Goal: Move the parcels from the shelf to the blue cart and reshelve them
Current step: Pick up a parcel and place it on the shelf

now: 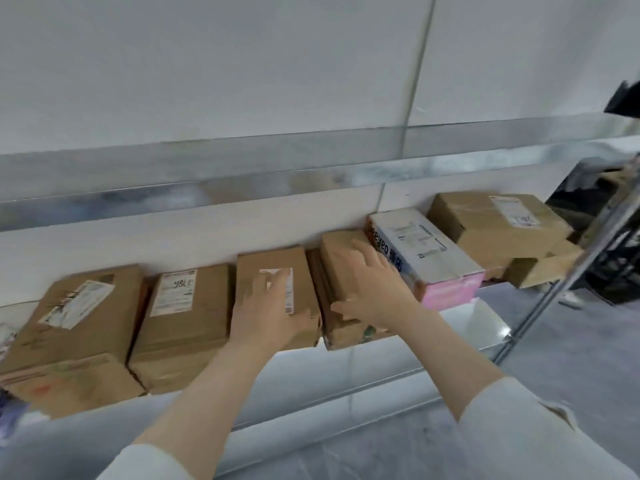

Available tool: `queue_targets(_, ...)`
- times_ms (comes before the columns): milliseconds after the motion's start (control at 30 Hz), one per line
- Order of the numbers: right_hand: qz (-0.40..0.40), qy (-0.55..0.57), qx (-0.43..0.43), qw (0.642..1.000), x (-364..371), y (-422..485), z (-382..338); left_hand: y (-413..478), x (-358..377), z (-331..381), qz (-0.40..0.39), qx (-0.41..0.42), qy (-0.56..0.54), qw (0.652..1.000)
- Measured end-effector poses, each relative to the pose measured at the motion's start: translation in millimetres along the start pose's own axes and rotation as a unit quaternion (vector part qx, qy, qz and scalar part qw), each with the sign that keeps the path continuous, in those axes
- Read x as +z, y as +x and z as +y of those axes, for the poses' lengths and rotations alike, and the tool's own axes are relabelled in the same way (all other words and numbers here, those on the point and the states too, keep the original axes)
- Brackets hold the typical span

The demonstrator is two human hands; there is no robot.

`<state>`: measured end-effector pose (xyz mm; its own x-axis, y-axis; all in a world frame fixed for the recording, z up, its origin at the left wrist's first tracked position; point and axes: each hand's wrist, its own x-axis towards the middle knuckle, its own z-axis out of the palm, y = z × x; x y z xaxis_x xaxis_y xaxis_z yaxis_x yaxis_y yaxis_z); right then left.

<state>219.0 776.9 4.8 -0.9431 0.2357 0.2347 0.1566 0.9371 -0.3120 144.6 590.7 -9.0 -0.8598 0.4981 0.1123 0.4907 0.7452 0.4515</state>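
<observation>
Sleeves (pixel 540 441), hands (pixel 266 306) (pixel 377 285) on parcels (pixel 183 317); steel shelf (pixel 467 320), white wall (pixel 207 64), perhaps concrete floor (pixel 571 341).

The labelled box (pixel 249 271) under the left fingers (pixel 273 285) and the plain box (pixel 334 271) under the right fingers (pixel 367 252): brown cardboard, matt; its label (pixel 289 296): white paper. The printed box (pixel 433 251), right of the fingers: smoother carton, slight sheen. The shelf (pixel 467 317) below: bright, glossy sheet metal. The sleeves (pixel 519 427): pale cloth.

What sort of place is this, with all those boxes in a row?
Most likely a parcel storeroom or delivery depot. A metal shelf carries a row of cardboard parcels, several with printed shipping labels, and beyond it lies a bare grey floor.
</observation>
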Motion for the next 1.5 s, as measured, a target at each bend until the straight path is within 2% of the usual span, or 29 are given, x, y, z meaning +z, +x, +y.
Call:
queue_targets(333, -0.014, -0.046, 0.027, 0.998, -58, -29, 153, 39, 74, 138, -0.011, 0.061, -0.009, 0.998)
queue_targets(633, -0.065, -0.041, 0.081, 0.994, -63, -52, 221, 46, 130, 182, -0.086, 0.085, 0.036, 0.992)
queue_targets(733, -0.090, -0.012, 0.081, 0.993, -50, -48, 233, 48, 143, 186, -0.092, 0.075, 0.047, 0.992)
queue_targets(933, -0.067, 0.078, 0.072, 0.992, -24, -31, 247, 58, 158, 188, -0.057, 0.075, 0.072, 0.993)
queue_targets(1267, -0.018, 0.107, 0.058, 0.992, -11, -24, 258, 60, 169, 188, -0.038, 0.058, -0.012, 0.998)
queue_targets(1500, -0.005, 0.111, 0.055, 0.992, -23, -28, 258, 61, 158, 189, -0.042, 0.090, -0.063, 0.993)
